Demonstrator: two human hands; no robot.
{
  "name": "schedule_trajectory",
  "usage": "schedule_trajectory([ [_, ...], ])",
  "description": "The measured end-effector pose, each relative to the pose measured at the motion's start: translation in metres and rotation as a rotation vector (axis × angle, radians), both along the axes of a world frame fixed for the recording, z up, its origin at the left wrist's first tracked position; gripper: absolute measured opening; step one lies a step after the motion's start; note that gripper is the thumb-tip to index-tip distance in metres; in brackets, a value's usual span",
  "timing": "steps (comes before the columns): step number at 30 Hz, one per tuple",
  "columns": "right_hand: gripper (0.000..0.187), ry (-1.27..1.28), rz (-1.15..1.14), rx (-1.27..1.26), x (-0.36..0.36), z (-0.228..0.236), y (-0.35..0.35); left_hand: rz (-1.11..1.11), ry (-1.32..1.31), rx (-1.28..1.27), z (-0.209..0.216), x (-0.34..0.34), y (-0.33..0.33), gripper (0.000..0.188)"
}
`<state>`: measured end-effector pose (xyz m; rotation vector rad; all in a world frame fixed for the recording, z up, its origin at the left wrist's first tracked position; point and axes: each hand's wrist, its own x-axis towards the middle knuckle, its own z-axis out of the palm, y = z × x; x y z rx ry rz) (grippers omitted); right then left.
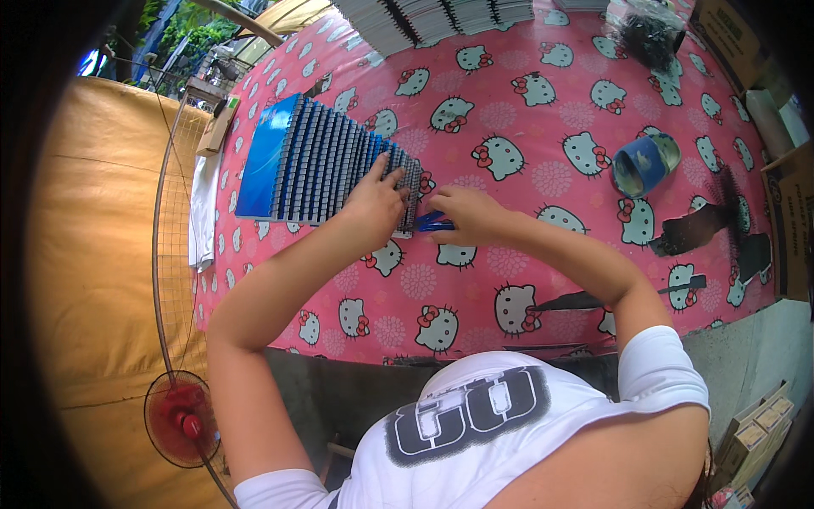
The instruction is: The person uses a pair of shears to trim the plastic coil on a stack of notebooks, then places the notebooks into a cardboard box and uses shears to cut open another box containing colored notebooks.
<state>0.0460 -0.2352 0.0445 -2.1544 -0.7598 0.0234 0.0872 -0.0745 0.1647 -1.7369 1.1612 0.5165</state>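
A row of overlapping spiral-bound notebooks (322, 161) lies fanned out on the left part of the table, with a blue cover showing at its left end. My left hand (377, 202) rests on the bindings near the right end of the row, fingers stretched and apart, with the index finger reaching along the coils. Just to its right, my right hand (468, 214) is closed around a small tool with blue handles (434, 222). The tool's tip is by the lower corner of the last notebook; its exact kind is hard to make out.
A pink patterned cloth (500, 271), torn at the right, covers the table (551, 182). Stacked spiral-bound books (441, 19) stand at the back. On the right are a blue cylinder (649, 165), a bag of black material (651, 38) and cardboard boxes (790, 225). A red fan (184, 420) stands lower left.
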Motion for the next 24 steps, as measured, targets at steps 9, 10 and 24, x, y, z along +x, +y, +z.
schedule_trajectory([
  [9, 0.046, -0.424, -0.092, -0.047, -0.002, -0.016, 0.005, 0.012, -0.001, -0.005, 0.006, -0.002, -0.004, 0.047],
  [10, 0.045, -0.440, -0.095, -0.045, -0.003, -0.014, 0.006, 0.010, -0.001, -0.006, 0.006, -0.002, -0.004, 0.046],
  [24, 0.044, 0.104, -0.027, -0.020, -0.005, -0.003, 0.006, 0.021, 0.024, -0.121, -0.012, 0.002, 0.001, 0.044],
])
